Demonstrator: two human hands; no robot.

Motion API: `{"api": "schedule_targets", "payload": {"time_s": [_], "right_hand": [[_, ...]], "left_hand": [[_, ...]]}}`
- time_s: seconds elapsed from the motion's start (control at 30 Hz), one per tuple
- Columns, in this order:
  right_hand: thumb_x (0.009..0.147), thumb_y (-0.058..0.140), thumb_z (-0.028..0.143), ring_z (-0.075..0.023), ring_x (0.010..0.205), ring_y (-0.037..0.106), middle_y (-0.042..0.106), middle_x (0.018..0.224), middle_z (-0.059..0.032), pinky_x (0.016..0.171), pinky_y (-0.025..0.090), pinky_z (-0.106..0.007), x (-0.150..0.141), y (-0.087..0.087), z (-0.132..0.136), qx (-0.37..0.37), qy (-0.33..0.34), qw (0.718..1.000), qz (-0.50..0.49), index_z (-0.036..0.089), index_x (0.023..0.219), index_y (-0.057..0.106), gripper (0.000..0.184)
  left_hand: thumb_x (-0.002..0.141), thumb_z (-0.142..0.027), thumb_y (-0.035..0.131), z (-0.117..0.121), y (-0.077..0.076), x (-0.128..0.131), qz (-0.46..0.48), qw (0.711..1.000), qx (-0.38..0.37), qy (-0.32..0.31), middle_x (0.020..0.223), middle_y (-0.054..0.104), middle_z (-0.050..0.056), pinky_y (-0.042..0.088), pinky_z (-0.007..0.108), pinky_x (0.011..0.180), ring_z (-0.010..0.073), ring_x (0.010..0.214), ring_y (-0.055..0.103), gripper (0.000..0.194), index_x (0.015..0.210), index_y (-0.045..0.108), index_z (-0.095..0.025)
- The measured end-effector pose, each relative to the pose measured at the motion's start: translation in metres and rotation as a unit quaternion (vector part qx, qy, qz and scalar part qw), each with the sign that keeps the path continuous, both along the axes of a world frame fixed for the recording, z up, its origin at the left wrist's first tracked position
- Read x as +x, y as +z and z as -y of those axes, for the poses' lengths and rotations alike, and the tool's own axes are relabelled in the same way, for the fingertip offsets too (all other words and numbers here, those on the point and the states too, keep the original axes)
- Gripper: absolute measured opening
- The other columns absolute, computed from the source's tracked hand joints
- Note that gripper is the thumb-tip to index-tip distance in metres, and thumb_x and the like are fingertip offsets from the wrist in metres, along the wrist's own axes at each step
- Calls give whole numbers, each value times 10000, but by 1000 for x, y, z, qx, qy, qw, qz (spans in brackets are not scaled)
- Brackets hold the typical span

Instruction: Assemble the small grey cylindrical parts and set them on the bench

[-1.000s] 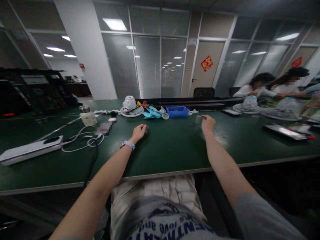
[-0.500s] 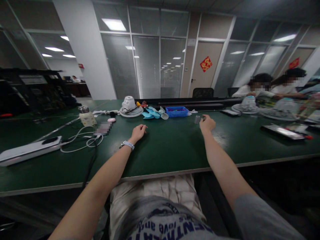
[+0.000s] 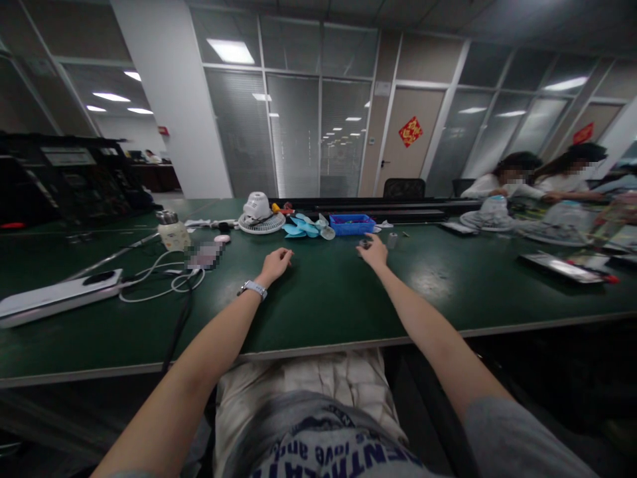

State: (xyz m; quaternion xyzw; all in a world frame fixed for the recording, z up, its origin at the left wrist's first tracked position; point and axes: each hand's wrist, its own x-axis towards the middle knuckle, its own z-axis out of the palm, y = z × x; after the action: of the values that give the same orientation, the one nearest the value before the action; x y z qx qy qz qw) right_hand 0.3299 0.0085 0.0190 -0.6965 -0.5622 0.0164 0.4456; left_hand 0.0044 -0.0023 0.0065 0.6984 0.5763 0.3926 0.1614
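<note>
My right hand (image 3: pixel 376 253) is over the table in front of the blue basket, its thumb and fingers closed on a small grey cylinder (image 3: pixel 365 244). The fingers cover part of that piece. Just right of the hand, a second small grey cylinder (image 3: pixel 393 239) stands upright on the green table (image 3: pixel 323 299). My left hand (image 3: pixel 275 265), with a watch on its wrist, rests on the table further left. Its fingers are curled together and I see nothing in them.
At the back stand a white fan part (image 3: pixel 257 211), light-blue fan blades (image 3: pixel 301 226) and a blue basket (image 3: pixel 352 224). On the left are a bottle (image 3: pixel 172 231), cables and a white device (image 3: pixel 62 297). To the right lies a tablet (image 3: pixel 562 264); two people sit beyond.
My right hand has moved left with the grey cylinder, from the right side of the standing cylinder to its left. My left hand has stayed in place.
</note>
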Motion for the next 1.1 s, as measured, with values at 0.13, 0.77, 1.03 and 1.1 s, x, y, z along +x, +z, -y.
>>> {"api": "schedule_targets", "payload": {"time_s": [0.13, 0.77, 1.03, 1.1], "right_hand": [[673, 761, 195, -189, 947, 676, 717, 1029, -32, 921, 499, -380, -86, -12, -8, -5, 212, 974, -85, 258, 1250, 556, 616], [739, 707, 213, -181, 949, 684, 714, 1054, -36, 883, 526, -344, -131, -20, 27, 56, 399, 912, -79, 249, 1259, 532, 550], [758, 729, 297, -191, 945, 678, 715, 1029, -11, 886, 514, -354, -133, -16, 37, 44, 374, 926, -34, 293, 1338, 463, 639], [754, 737, 306, -193, 936, 678, 714, 1037, -15, 880, 513, -353, -133, -14, 37, 42, 364, 930, -26, 300, 1358, 445, 670]], "left_hand": [[838, -511, 531, 9, 5, 7, 47, 999, 22, -16, 772, 703, 42, 450, 258, 681, 172, 727, 638, 399, 1000, 689, -182], [787, -477, 628, 15, 10, 33, 28, 991, 118, -55, 929, 718, 74, 480, 299, 735, 184, 789, 619, 349, 967, 763, -210], [794, -498, 612, 12, 19, 20, 101, 991, 87, 1, 992, 733, 85, 470, 308, 818, 223, 921, 631, 384, 971, 759, -190], [759, -470, 658, 10, 15, 11, 64, 996, 58, 1, 954, 739, 77, 455, 335, 850, 245, 949, 620, 316, 917, 771, -222]]}}
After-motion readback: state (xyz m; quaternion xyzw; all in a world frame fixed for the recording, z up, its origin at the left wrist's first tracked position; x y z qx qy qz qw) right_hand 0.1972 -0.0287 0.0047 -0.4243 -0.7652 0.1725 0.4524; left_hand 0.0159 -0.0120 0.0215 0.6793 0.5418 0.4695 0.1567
